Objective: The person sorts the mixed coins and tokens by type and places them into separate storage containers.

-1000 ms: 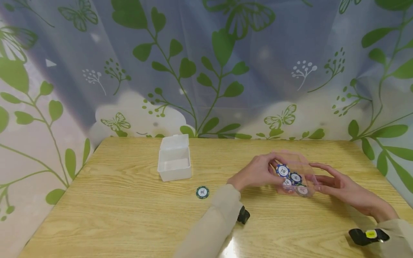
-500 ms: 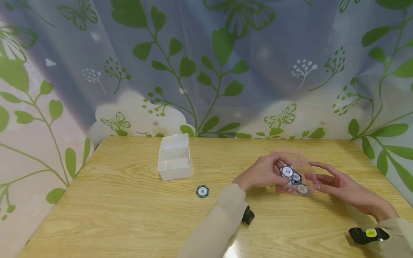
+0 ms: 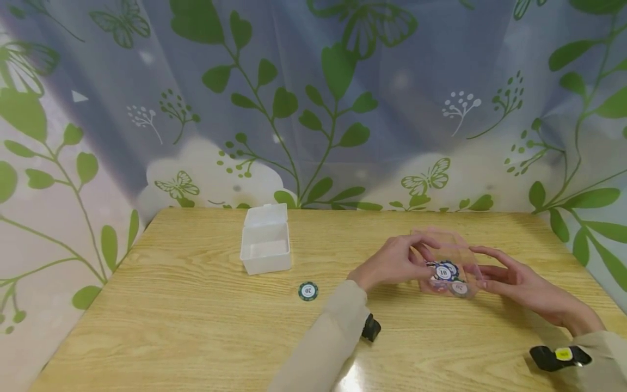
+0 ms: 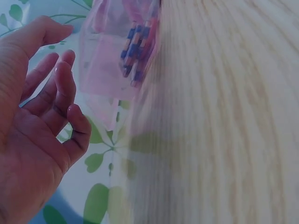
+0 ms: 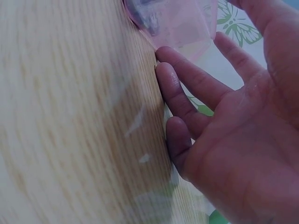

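A translucent pink box [image 3: 449, 240] stands at the right of the table with several poker chips [image 3: 444, 271] inside, a blue-edged one marked 10 uppermost. Over its left side reaches my left hand [image 3: 394, 262], fingers loosely bent. The left wrist view shows that hand [image 4: 39, 126] holding nothing, with the chips [image 4: 135, 49] leaning together behind the pink wall. My right hand [image 3: 529, 286] touches the box's right end with extended fingers, thumb near the front corner. In the right wrist view the fingertips [image 5: 167, 53] meet the box's [image 5: 187, 25] lower edge.
A white box [image 3: 265, 260] with its lid raised stands left of centre towards the back. One green-edged poker chip [image 3: 308, 291] marked 20 lies flat on the wooden table [image 3: 186, 326] in front of it. A leaf-patterned curtain [image 3: 313, 109] hangs behind the table.
My left hand has let go of the blue-edged 10 chip, which now lies lower among the others in the pink box. That hand shifted right, then slightly back left. The right hand stayed put.
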The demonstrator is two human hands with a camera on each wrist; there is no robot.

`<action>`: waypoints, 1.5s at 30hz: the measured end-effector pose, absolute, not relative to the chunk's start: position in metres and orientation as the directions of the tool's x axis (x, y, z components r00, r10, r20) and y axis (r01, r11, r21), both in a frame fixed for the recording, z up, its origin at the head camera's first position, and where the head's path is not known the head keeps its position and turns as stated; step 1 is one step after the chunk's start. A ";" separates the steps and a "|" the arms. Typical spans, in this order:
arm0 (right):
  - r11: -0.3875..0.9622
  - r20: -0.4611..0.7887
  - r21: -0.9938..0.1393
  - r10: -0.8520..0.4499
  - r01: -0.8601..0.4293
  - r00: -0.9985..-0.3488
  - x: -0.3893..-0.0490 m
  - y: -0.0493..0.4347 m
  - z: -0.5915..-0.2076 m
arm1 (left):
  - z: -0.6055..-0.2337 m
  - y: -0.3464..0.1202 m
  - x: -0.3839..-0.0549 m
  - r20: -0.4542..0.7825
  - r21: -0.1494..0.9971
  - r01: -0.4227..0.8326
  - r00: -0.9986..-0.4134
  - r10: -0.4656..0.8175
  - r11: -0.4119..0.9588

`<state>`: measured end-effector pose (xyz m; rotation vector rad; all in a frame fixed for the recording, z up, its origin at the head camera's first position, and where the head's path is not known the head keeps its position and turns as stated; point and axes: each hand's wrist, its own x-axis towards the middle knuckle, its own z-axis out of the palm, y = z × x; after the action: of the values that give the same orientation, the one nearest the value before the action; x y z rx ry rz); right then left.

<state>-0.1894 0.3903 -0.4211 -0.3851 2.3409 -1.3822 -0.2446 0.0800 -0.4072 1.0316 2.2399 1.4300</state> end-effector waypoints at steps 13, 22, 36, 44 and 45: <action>0.519 -0.228 -0.855 -0.398 -0.013 -0.889 -0.190 0.389 -0.418 | -0.400 0.053 -0.241 0.158 0.828 0.476 -0.704 0.692 0.295; 0.506 -0.298 -0.859 -0.380 0.072 -0.876 -0.189 0.387 -0.412 | -0.403 0.023 -0.240 0.112 0.819 0.452 -0.730 0.674 0.354; 0.496 -0.293 -0.866 -0.399 0.064 -0.869 -0.190 0.388 -0.413 | -0.408 -0.019 -0.234 0.039 0.808 0.410 -0.754 0.656 0.423; 0.500 -0.292 -0.864 -0.404 0.058 -0.867 -0.191 0.388 -0.412 | -0.407 -0.037 -0.230 -0.001 0.809 0.375 -0.771 0.637 0.454; 0.500 -0.292 -0.864 -0.403 0.059 -0.867 -0.191 0.387 -0.412 | -0.406 -0.039 -0.229 -0.006 0.812 0.367 -0.772 0.636 0.454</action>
<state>-0.1909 0.3874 -0.4120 -0.2828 2.2852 -1.3422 -0.2288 -0.0392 -0.4059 0.8564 2.3988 1.2266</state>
